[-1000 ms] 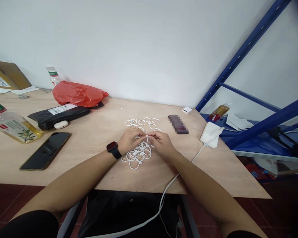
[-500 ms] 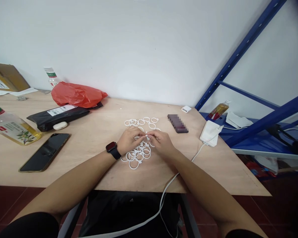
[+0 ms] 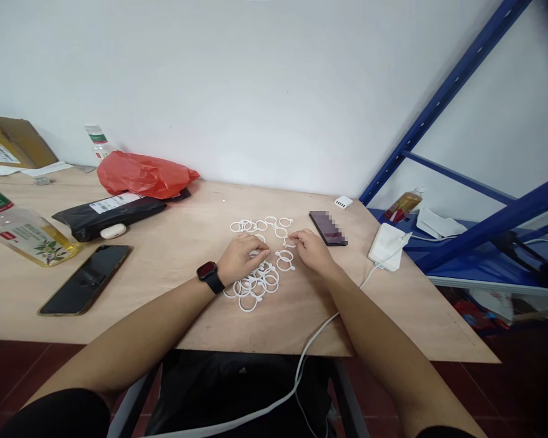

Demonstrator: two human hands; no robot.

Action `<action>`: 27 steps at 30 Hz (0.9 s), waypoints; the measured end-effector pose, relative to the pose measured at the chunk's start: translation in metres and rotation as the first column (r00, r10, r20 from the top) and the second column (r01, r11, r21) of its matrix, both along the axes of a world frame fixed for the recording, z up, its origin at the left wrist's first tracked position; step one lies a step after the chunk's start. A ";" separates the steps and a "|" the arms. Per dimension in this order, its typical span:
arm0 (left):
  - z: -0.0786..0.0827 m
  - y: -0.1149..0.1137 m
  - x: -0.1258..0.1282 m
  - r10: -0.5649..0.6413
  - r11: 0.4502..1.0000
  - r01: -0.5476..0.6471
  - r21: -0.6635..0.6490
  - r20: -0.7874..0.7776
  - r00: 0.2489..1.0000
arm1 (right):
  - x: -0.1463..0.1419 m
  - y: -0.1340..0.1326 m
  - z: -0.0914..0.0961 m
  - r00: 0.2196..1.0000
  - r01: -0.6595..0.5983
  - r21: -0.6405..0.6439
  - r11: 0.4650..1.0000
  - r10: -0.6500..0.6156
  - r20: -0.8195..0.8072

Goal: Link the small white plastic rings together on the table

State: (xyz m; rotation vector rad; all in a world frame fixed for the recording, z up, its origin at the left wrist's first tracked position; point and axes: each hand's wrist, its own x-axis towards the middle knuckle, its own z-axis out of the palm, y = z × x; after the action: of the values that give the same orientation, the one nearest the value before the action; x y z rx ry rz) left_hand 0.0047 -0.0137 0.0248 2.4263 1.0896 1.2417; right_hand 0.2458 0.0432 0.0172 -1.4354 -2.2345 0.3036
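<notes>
Many small white plastic rings (image 3: 248, 302) with little knobs lie in a loose cluster on the wooden table, several overlapping. My left hand (image 3: 241, 258), with a black watch (image 3: 209, 277) on its wrist, rests over the middle of them. Its thumb and fingers are bent together, and white shows between them; the hand covers much of it. To the right, my right hand (image 3: 314, 249) has its thumb and index finger pinched at a white ring (image 3: 290, 245), partly covered by the fingertips. Two rings (image 3: 285, 260) lie just below, between the hands.
Left stand a phone (image 3: 86, 280), a black parcel (image 3: 114, 216), a red plastic bag (image 3: 146, 175), an earbud case (image 3: 113, 231) and a bottle (image 3: 31, 234). Right are another phone (image 3: 327, 229), a charger (image 3: 343, 202) and a white power strip (image 3: 388, 246); its cable (image 3: 319, 328) passes under my right arm.
My hands, together at a white ring before, are now apart. The right hand has moved right to rings beside the cluster; the left has stayed nearly in place.
</notes>
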 end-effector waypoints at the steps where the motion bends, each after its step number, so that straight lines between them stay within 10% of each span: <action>1: 0.000 0.000 0.000 -0.011 1.000 0.011 -0.004 -0.003 1.000 | 0.003 0.002 -0.002 0.999 0.020 -0.008 1.000 -0.019 0.035; 8: -0.002 0.000 0.001 -0.031 0.999 0.030 -0.041 -0.024 0.999 | 0.003 -0.001 -0.001 0.988 0.040 -0.050 0.998 -0.032 0.154; 17: -0.008 0.002 0.000 0.035 0.999 -0.035 -0.025 0.016 0.999 | -0.025 -0.029 0.013 0.948 -0.129 0.083 0.988 0.147 -0.281; 27: -0.006 0.002 0.000 0.083 0.996 -0.079 -0.036 0.125 0.989 | -0.039 -0.046 0.017 0.882 -0.301 0.132 0.944 0.328 -0.338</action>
State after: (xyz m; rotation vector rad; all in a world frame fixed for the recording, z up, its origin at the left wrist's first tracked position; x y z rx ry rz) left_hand 0.0043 -0.0114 0.0190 2.2674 1.1727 1.3723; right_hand 0.2063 -0.0029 0.0342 -0.8852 -2.1388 0.5339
